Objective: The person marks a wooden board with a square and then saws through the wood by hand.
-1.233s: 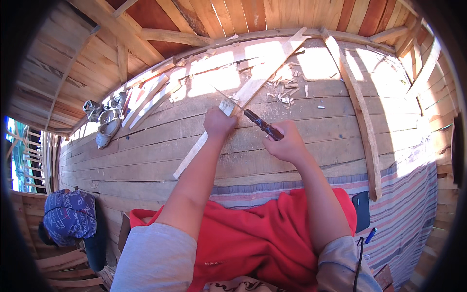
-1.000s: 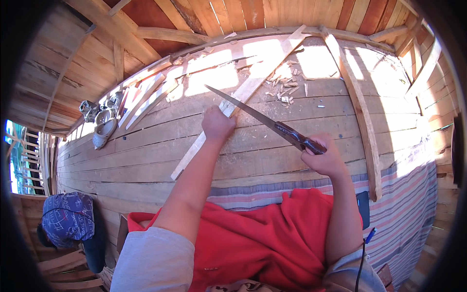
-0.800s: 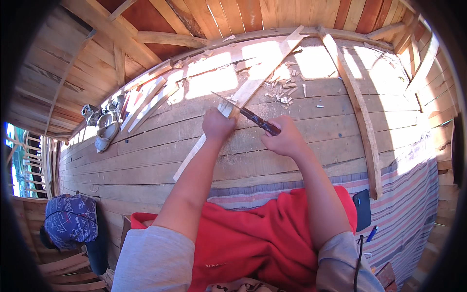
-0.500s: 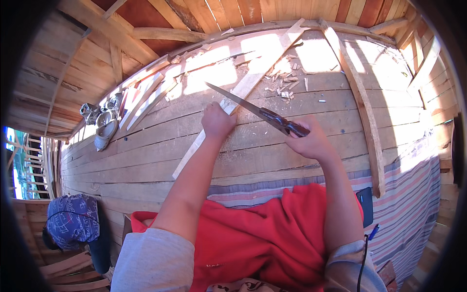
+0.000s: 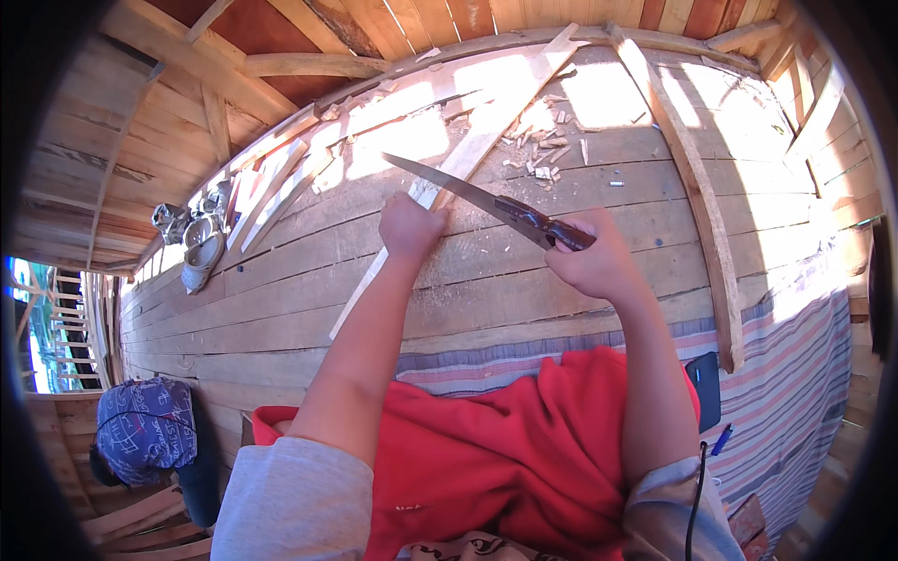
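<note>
My right hand is wrapped round the dark handle of a long knife. The blade reaches up and left, its tip beyond my left hand, and passes across a pale wooden board in the picture. My left hand is closed round a narrow pale wooden strip that slants down toward me. Where the strip meets the board is partly hidden by my hand and the blade. Wood chips lie scattered to the right of the board. Whether the blade touches the wood, I cannot tell.
A long beam lies to the right, ending on a striped cloth. A phone and a blue pen are near my right arm. Clogs and loose strips lie left. Another person bends at lower left.
The view has shifted slightly. The knife lies a little flatter, its tip slightly farther left. Both hands keep their holds, and the board looks unmoved on the floor.
</note>
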A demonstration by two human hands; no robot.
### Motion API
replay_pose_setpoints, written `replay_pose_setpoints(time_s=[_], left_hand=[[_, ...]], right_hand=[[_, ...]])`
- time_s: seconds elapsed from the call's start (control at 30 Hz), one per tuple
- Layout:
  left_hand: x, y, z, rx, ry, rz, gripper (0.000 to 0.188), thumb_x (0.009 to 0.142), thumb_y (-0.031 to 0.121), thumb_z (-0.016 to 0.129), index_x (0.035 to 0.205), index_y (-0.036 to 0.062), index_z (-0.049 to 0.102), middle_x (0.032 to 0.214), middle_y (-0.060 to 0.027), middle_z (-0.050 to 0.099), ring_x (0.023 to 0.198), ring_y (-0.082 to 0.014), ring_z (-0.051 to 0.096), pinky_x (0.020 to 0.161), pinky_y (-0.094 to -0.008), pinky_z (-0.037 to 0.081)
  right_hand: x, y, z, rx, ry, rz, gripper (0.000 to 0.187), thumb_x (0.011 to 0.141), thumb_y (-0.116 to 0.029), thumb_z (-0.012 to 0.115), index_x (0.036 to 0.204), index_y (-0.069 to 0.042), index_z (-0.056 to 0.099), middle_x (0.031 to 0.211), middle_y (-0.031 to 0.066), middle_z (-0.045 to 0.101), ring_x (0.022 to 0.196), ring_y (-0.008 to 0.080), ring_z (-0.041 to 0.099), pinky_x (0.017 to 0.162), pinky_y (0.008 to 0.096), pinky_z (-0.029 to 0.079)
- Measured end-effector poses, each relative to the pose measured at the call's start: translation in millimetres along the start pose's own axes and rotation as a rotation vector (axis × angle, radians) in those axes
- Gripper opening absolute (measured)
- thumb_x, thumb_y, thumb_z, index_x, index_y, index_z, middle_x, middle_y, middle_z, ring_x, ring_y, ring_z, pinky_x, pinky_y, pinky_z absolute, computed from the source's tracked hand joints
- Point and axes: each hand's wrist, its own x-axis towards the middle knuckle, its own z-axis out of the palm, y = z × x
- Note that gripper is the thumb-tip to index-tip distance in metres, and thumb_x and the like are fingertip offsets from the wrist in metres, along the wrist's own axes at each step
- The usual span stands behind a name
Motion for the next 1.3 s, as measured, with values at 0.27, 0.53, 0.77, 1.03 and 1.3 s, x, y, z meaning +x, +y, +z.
replay_pose_setpoints(time_s=[0.27,0.53,0.77,1.03,1.3], left_hand=[[4.8,3.8,-2.2,0.026,-0.012,-0.024,0.065,0.074,0.051,0.083,0.107,-0.0019,0.065,0.112,-0.0223,0.07,0.108,-0.0369,0.068,0.089,-0.0457,0.057],[23.1,-4.5,0.8,0.021,-0.097,-0.086,0.065,0.065,0.045,0.085,0.109,0.0,0.068,0.11,-0.0208,0.073,0.108,-0.0361,0.07,0.089,-0.0442,0.058],[4.7,14.7,-6.7,-0.027,-0.047,-0.102,0.078,0.066,0.058,0.086,0.115,-0.0001,0.069,0.111,-0.0241,0.073,0.104,-0.0377,0.072,0.089,-0.0448,0.058],[17.5,5.4,-6.8,0.049,-0.154,-0.123,0.078,0.065,0.064,0.085,0.11,0.0018,0.073,0.106,-0.0213,0.076,0.101,-0.0363,0.074,0.086,-0.0447,0.059],[2.1,27.1,-13.9,0.015,-0.058,-0.081,0.072,0.068,0.065,0.081,0.1,0.0009,0.076,0.098,-0.0217,0.076,0.095,-0.0366,0.075,0.084,-0.0445,0.059]], right_hand=[[11.0,6.4,21.0,-0.015,-0.09,-0.076,0.022,0.075,-0.013,0.066,0.065,0.0,0.051,0.056,0.0123,0.05,0.054,0.0215,0.047,0.055,0.0403,0.042],[6.4,-8.9,21.4,-0.03,-0.098,-0.088,0.022,0.073,-0.013,0.067,0.066,0.002,0.053,0.059,0.0172,0.054,0.055,0.0276,0.054,0.057,0.0424,0.045],[11.4,-0.9,23.5,-0.001,-0.07,-0.085,0.025,0.073,-0.015,0.068,0.065,0.0,0.05,0.057,0.0124,0.049,0.054,0.0217,0.049,0.055,0.0399,0.042],[-6.1,3.0,0.5,-0.029,0.008,-0.11,0.023,0.074,-0.016,0.068,0.067,-0.001,0.052,0.062,0.0114,0.049,0.06,0.0229,0.05,0.059,0.0395,0.042],[-6.3,6.8,3.4,0.093,-0.055,-0.046,0.023,0.073,-0.016,0.069,0.067,0.001,0.056,0.063,0.019,0.057,0.059,0.0373,0.056,0.059,0.0462,0.045]])
